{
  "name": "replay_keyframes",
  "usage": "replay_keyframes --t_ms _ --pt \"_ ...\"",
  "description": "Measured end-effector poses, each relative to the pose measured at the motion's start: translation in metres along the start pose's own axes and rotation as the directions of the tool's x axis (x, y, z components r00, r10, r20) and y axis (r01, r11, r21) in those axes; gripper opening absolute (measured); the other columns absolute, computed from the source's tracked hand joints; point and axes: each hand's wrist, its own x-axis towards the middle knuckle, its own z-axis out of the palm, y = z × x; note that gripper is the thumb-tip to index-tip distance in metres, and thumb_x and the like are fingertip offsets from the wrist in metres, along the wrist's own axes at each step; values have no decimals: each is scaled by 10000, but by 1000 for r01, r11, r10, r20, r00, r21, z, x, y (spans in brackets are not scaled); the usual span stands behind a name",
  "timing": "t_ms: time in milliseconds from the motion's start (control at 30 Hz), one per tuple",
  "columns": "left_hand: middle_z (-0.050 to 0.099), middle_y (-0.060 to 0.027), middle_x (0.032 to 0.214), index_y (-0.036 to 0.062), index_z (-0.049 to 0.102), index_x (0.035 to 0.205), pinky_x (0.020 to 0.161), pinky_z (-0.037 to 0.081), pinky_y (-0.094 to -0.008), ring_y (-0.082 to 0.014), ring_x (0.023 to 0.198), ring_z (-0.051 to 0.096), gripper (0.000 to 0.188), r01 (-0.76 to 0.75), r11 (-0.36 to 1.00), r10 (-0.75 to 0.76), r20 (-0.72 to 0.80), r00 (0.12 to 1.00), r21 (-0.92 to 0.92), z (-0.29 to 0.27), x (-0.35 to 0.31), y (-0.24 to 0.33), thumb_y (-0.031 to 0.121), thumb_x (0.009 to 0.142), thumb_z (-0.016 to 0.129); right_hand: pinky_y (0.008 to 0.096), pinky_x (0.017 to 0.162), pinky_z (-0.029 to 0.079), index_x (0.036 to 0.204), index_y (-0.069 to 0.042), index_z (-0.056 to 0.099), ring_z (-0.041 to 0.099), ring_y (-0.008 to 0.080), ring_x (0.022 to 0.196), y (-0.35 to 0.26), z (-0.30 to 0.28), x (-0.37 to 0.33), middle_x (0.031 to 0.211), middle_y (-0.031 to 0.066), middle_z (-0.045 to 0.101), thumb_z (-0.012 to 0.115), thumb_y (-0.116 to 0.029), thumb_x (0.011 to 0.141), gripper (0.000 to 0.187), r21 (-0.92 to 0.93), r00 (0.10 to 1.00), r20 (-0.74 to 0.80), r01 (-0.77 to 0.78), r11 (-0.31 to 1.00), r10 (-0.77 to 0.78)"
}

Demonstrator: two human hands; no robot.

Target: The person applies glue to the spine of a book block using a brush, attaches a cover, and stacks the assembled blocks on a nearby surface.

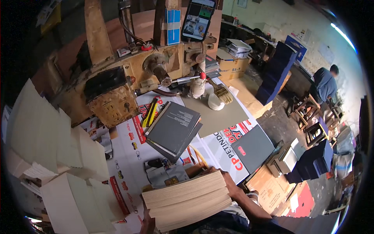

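Note:
A thick stack of unbound paper blocks (187, 199), its layered edges facing up, is held close to my body at the bottom centre. My right hand (228, 180) is closed around the stack's far right corner, its fingers partly hidden behind the paper. At the stack's lower left side my left hand (147, 221) presses against it, mostly in shadow. Beyond the stack, dark grey hardcover books (173, 126) lie piled on the printed sheet covering the table. A yellow-and-black cutter knife (150, 113) rests along their left side.
Tall stacks of white paper blocks (74, 156) stand at the left. A rusty machine (113, 97) runs along the back, with a phone (198, 19) above it. A brush (221, 93) lies over a white pot (214, 102). One grey cover (252, 149) lies right; a person (324, 84) is farther off.

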Motion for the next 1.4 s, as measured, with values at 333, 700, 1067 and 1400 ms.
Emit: replay_keyframes --t_ms 333,700,1067,1400 --pt "669 -137 1120 8 609 1175 880 531 -365 -232 992 663 697 -27 1000 27 -2 1000 -7 -1 0 1 325 650 939 488 931 484 1330 5 434 568 484 1109 -17 -6 1 1194 263 598 703 -212 777 652 87 995 -34 98 991 -95" --pt "674 -141 1109 6 616 1162 864 540 -359 -229 976 671 699 -95 995 94 -8 996 -37 2 10 18 333 640 945 459 956 478 1353 -45 465 586 450 1105 22 25 -19 1272 230 593 701 -189 784 633 316 947 -160 -220 923 280" --pt "707 -146 1084 -10 635 1183 872 528 -334 -237 989 682 716 377 925 -366 338 867 34 -9 1 113 428 685 902 375 973 486 1262 63 574 618 251 1105 -88 -12 -18 1148 168 679 915 -330 707 761 387 908 130 -417 822 399" --pt "638 -146 1182 -15 539 1324 778 573 -327 -223 991 657 559 354 847 -372 35 928 -396 11 -10 124 291 883 697 350 919 480 1238 13 622 625 217 1051 -94 -13 -14 1138 132 680 850 -382 787 641 105 788 111 -615 782 605"
